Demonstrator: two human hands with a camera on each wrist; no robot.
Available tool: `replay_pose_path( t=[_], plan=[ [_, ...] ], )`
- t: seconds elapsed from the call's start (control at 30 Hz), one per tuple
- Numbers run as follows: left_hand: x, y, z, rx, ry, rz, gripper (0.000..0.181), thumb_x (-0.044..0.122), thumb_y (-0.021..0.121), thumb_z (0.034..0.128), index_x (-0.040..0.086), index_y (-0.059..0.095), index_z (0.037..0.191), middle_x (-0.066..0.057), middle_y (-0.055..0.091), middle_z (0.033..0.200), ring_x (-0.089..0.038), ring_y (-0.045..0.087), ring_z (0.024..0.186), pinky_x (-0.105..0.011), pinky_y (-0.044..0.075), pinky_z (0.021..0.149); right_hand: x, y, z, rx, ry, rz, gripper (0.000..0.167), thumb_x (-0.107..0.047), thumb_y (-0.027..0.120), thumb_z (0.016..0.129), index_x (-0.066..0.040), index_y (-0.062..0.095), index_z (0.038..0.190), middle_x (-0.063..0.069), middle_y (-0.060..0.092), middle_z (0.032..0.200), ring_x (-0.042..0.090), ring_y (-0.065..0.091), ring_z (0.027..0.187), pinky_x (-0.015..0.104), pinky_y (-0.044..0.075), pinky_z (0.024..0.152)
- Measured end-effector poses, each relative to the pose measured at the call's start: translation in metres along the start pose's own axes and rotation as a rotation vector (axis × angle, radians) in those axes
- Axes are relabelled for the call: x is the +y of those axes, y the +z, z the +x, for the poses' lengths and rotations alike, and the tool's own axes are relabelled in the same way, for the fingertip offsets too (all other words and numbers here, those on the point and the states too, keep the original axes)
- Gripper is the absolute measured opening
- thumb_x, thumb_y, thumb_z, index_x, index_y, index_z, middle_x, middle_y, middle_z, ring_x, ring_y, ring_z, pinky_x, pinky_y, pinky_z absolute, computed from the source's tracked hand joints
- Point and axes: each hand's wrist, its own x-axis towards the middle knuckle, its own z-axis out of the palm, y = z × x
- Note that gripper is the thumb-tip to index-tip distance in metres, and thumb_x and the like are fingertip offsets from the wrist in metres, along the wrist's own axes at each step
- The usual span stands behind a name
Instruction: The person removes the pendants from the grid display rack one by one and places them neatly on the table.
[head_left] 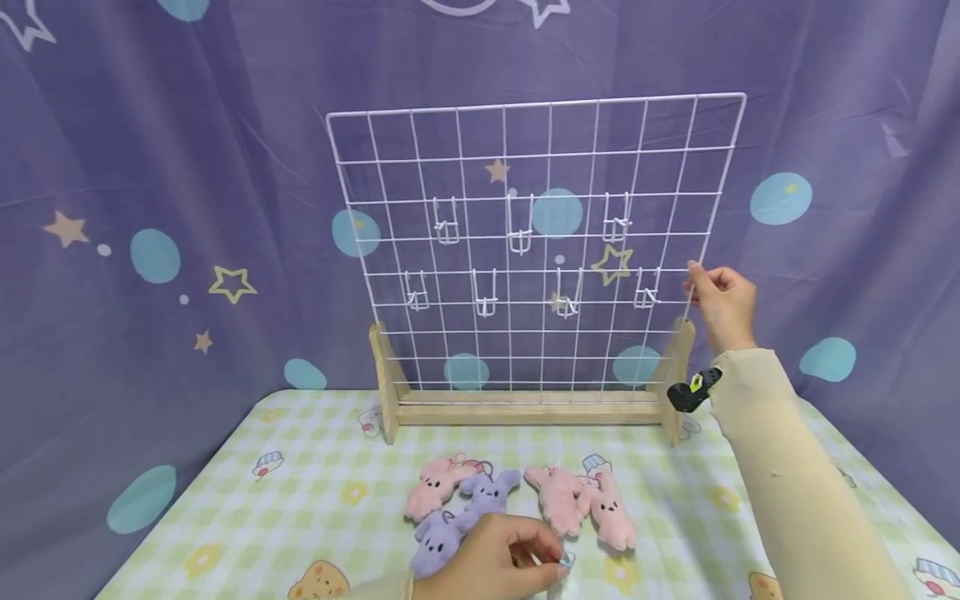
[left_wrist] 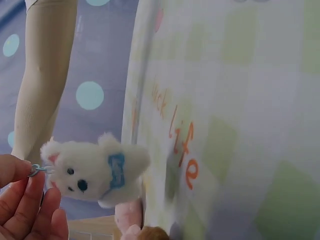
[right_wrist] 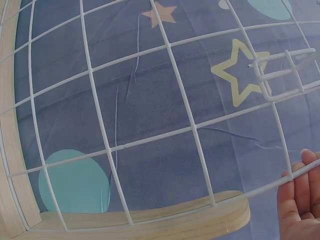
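Note:
A white plush bear keychain with a light blue bow hangs from its small blue metal clasp. My left hand pinches that clasp between thumb and fingers, low over the table; the head view barely shows the bear. At the right edge of a white wire grid panel, my right hand grips the frame wire with curled fingers. The panel stands upright in a wooden base. In the right wrist view, fingertips appear at the panel's edge wire.
Several white hooks hang on the grid in two rows. Before the base lie pink plush toys and purple plush toys on a green-checked tablecloth. A purple patterned curtain encloses the back and sides.

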Motion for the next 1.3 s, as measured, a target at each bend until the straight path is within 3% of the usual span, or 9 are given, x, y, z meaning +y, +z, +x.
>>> replay_pose_path(
  t=[0.3, 0.53, 0.8, 1.0, 1.3],
  plan=[
    [-0.002, 0.004, -0.007, -0.002, -0.033, 0.000, 0.013, 0.013, 0.067, 0.0855, 0.000, 0.069, 0.087, -0.004, 0.070, 0.080, 0.003, 0.058, 0.065, -0.019, 0.051, 0.061, -0.007, 0.002, -0.006, -0.004, -0.004, 0.018, 0.029, -0.010, 0.066, 0.087, -0.006, 0.054, 0.062, -0.006, 0.063, 0.055, 0.003, 0.056, 0.049, 0.013, 0.048, 0.052],
    [-0.011, 0.008, -0.002, -0.012, -0.022, 0.018, 0.010, 0.010, 0.068, 0.0846, 0.000, 0.069, 0.086, -0.010, 0.070, 0.079, 0.004, 0.055, 0.060, -0.016, 0.050, 0.058, -0.005, 0.001, -0.005, -0.002, -0.014, -0.004, 0.029, -0.011, 0.067, 0.087, -0.007, 0.053, 0.061, -0.006, 0.064, 0.056, 0.004, 0.056, 0.050, 0.013, 0.048, 0.053],
    [-0.018, 0.014, 0.008, -0.018, -0.030, 0.001, 0.011, 0.012, 0.068, 0.0843, 0.002, 0.069, 0.087, 0.005, 0.069, 0.079, 0.004, 0.057, 0.061, -0.018, 0.051, 0.058, -0.008, 0.001, -0.007, -0.021, -0.013, -0.025, 0.028, -0.012, 0.066, 0.088, -0.006, 0.053, 0.064, -0.006, 0.063, 0.056, 0.002, 0.057, 0.051, 0.013, 0.048, 0.054],
    [-0.021, 0.015, 0.018, -0.013, 0.004, 0.029, 0.011, 0.012, 0.068, 0.0849, 0.002, 0.070, 0.088, -0.003, 0.071, 0.083, 0.003, 0.060, 0.074, -0.019, 0.052, 0.065, -0.008, 0.001, -0.007, -0.015, 0.001, -0.024, 0.029, -0.011, 0.066, 0.088, -0.007, 0.052, 0.063, -0.006, 0.063, 0.057, 0.002, 0.057, 0.052, 0.013, 0.049, 0.054],
    [-0.029, 0.018, 0.030, 0.051, 0.002, 0.054, 0.007, 0.007, 0.070, 0.0819, 0.002, 0.068, 0.087, -0.009, 0.069, 0.082, 0.003, 0.058, 0.073, -0.018, 0.051, 0.067, -0.002, 0.000, -0.001, -0.015, 0.001, -0.020, 0.028, -0.012, 0.066, 0.088, -0.005, 0.053, 0.064, -0.006, 0.064, 0.057, 0.003, 0.058, 0.052, 0.014, 0.049, 0.055]
  ],
)
